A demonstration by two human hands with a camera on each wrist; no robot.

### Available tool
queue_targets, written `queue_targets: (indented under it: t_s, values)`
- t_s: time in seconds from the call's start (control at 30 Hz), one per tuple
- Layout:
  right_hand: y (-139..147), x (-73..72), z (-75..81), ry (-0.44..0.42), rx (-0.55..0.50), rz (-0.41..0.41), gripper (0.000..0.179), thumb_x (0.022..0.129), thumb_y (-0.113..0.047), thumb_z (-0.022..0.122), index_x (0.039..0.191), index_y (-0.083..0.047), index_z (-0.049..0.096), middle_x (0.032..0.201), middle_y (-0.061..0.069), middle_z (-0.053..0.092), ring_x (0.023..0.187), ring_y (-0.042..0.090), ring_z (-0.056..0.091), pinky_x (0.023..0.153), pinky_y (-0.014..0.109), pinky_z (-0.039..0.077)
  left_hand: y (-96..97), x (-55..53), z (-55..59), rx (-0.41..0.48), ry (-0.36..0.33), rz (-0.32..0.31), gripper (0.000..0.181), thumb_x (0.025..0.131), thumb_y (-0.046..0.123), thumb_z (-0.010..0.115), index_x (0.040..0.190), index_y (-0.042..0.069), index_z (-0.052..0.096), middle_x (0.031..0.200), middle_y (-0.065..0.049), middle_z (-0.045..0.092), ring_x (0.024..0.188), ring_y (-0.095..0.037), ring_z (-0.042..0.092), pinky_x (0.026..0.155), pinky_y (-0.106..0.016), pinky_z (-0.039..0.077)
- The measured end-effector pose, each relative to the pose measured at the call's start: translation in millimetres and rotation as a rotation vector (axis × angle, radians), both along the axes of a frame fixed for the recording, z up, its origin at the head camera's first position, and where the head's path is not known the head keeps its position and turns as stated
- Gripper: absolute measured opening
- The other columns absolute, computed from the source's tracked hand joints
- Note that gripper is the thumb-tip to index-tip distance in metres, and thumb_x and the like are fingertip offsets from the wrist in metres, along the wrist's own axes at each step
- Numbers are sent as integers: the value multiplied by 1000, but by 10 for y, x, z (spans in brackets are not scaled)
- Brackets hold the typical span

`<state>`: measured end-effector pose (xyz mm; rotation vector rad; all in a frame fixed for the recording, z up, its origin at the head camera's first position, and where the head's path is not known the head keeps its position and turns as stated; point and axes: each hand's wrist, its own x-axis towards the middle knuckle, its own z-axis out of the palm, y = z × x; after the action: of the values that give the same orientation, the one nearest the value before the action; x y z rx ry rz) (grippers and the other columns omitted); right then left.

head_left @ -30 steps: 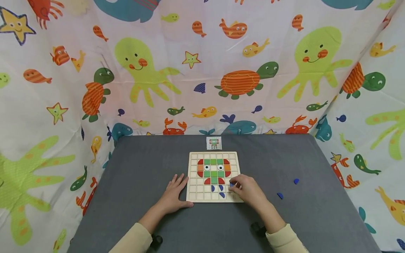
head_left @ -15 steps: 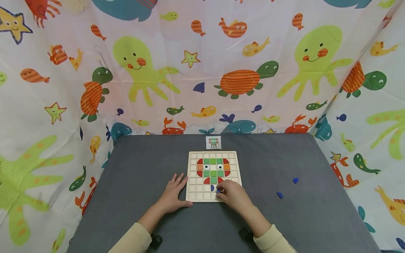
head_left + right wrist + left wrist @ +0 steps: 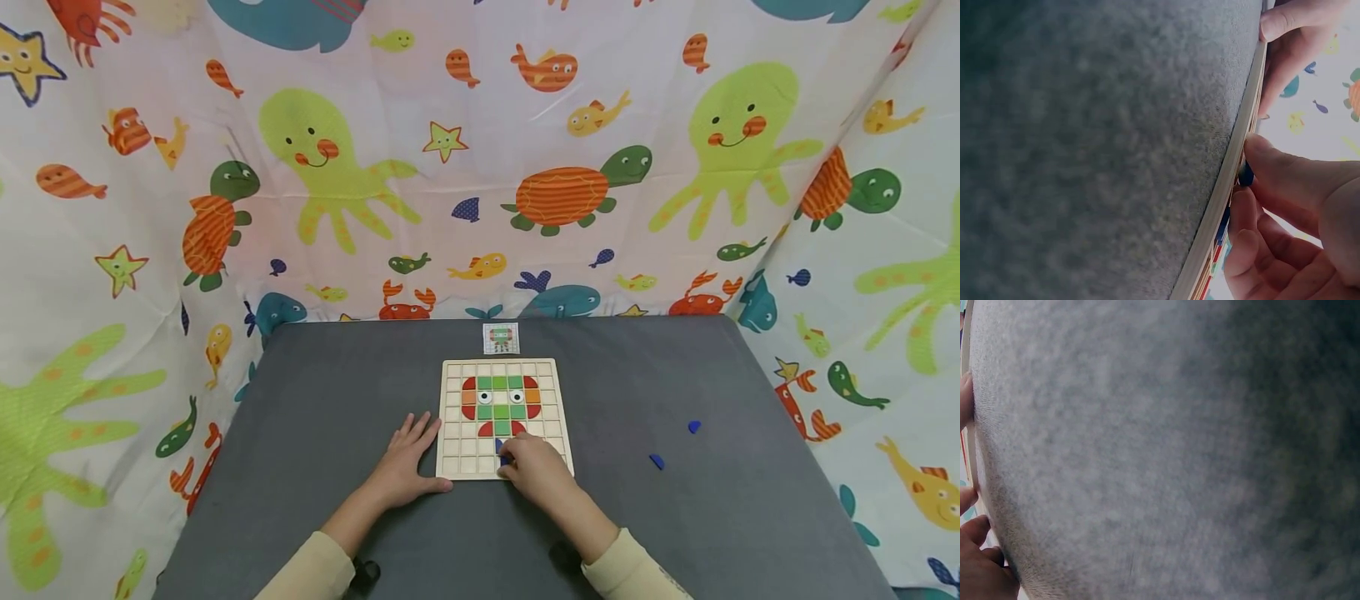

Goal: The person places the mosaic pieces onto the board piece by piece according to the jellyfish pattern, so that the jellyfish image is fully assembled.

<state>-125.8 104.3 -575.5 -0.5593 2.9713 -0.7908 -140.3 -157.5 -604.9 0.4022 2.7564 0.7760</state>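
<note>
A pale wooden grid board (image 3: 453, 446) lies on the table, with red, green and orange tiles and two eye tiles forming a face pattern. My left hand (image 3: 401, 471) lies with spread fingers at the board's left edge, thumb by the lower left corner. Over the lower middle squares, my right hand (image 3: 542, 468) pinches a small blue half-round piece (image 3: 1246, 174) between thumb and finger. A blue piece (image 3: 498, 447) shows just above its fingertips; other squares there are hidden by the hand.
A small printed pattern card (image 3: 500, 338) lies behind the board. To the right, two loose blue pieces (image 3: 657, 462) lie apart on the grey table (image 3: 345, 375). A curtain printed with sea animals (image 3: 465, 183) hangs around the table.
My right hand has moved left from the board's right side to its lower middle, now covering the squares where loose blue pieces lay. My left hand stays at the board's left edge.
</note>
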Motion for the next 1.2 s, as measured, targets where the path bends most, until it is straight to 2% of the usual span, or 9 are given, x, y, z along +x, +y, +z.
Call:
queue_targets:
  t_s: [0.47,0.83,1.0,1.2]
  values:
    - [-69,0,-2,6,10,9,16,79,-18,87,89,-10,77,76,-2,62,65,10,52,61,29,48,2,7,9,15,27,-1,110,74,56,85,160,15,31,168,-11,22,156,-39,8,122,-63,16]
    - [-46,29,20,28,-2,36,11,81,-9,83,91,-9,77,83,2,72,71,12,62,66,32,55,16,6,27,11,23,4,110,74,56,85,160,15,31,168,-11,22,156,-39,8,122,-62,16]
    - [-12,46,74,30,-28,37,11,83,-8,82,93,-7,77,86,3,73,74,13,64,69,34,57,19,9,29,3,19,2,110,74,56,85,161,16,30,168,-10,21,157,-39,7,123,-62,16]
    - [128,42,202,30,-76,-6,13,85,-5,79,98,-5,77,89,4,73,72,12,62,66,30,55,21,8,10,-1,13,2,110,74,55,86,161,16,30,168,-11,21,157,-39,7,123,-62,16]
